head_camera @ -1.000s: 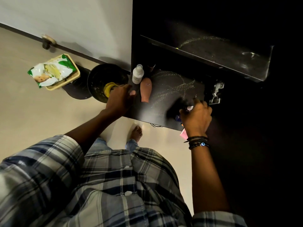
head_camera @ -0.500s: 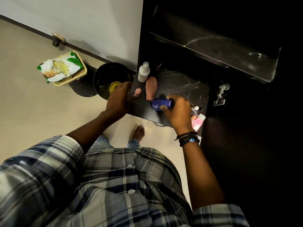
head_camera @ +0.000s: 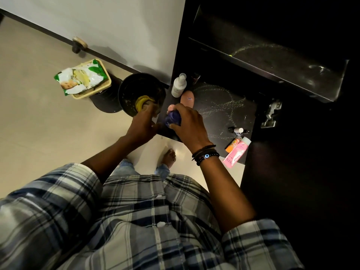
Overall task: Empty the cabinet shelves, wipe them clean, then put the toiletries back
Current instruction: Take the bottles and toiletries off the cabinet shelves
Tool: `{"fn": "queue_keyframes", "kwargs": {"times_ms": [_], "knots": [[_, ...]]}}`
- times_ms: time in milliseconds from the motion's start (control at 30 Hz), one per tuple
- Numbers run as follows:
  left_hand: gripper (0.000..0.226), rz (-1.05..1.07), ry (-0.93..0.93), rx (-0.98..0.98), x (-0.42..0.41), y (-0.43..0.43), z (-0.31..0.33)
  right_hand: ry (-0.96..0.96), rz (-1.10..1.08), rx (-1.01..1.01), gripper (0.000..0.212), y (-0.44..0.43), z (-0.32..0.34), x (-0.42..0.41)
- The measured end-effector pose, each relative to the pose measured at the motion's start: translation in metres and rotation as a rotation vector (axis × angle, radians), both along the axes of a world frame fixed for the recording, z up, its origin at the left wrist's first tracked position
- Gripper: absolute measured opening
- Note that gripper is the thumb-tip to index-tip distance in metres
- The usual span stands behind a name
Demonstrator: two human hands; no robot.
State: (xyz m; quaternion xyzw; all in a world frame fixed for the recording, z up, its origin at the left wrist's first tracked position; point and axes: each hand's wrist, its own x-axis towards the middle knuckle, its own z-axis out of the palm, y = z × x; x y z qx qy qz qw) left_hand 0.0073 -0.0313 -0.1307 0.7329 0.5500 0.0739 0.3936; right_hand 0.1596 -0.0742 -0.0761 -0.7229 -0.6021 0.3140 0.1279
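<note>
The dark cabinet's lower shelf point(head_camera: 218, 108) shows pale wipe streaks. My right hand point(head_camera: 190, 126) is closed on a blue bottle point(head_camera: 173, 118) at the shelf's front left. My left hand point(head_camera: 143, 126) curls at the shelf's left front corner; whether it grips anything is unclear. A small pink top point(head_camera: 171, 108) peeks out just beyond the blue bottle. Behind it stand a peach bottle point(head_camera: 188, 99), a white spray bottle point(head_camera: 178, 85) and a small dark bottle point(head_camera: 195, 77). A white-capped vial point(head_camera: 238, 130), an orange tube point(head_camera: 232, 144) and a pink tube point(head_camera: 236, 154) lie at the front right.
The upper shelf point(head_camera: 272, 61) is streaked, with nothing seen on it. A metal hinge point(head_camera: 271, 114) sits on the right wall, with the dark open door point(head_camera: 292, 191) below. On the floor to the left stand a black bin point(head_camera: 128, 88) holding something yellow and a basket point(head_camera: 106, 85) with a green-white packet.
My right hand picked the blue bottle up from the shelf's front right and carried it left, beside the left hand. The small tubes at the right are now uncovered.
</note>
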Motion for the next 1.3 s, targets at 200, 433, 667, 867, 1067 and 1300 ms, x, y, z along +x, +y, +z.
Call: {"fn": "queue_keyframes", "kwargs": {"times_ms": [200, 433, 667, 867, 1067, 1300], "knots": [[0.051, -0.046, -0.013, 0.001, -0.003, 0.0, -0.004, 0.027, -0.029, 0.012, 0.039, -0.003, 0.007, 0.01], [0.051, -0.042, -0.015, -0.009, 0.002, -0.001, -0.003, -0.096, -0.229, -0.019, 0.044, -0.024, 0.001, 0.052], [0.049, -0.073, -0.047, 0.044, -0.001, -0.002, -0.002, -0.323, -0.501, -0.098, 0.047, -0.043, -0.026, 0.128], [0.05, -0.113, -0.063, 0.087, -0.001, -0.002, 0.003, -0.381, -0.455, -0.154, 0.041, -0.044, -0.032, 0.146], [0.055, -0.131, -0.077, 0.142, 0.001, 0.003, 0.011, -0.403, -0.444, -0.158, 0.032, -0.044, -0.032, 0.148], [0.049, -0.096, -0.104, 0.236, 0.015, 0.012, 0.036, -0.52, -0.351, -0.183, 0.022, -0.046, -0.038, 0.155]]}}
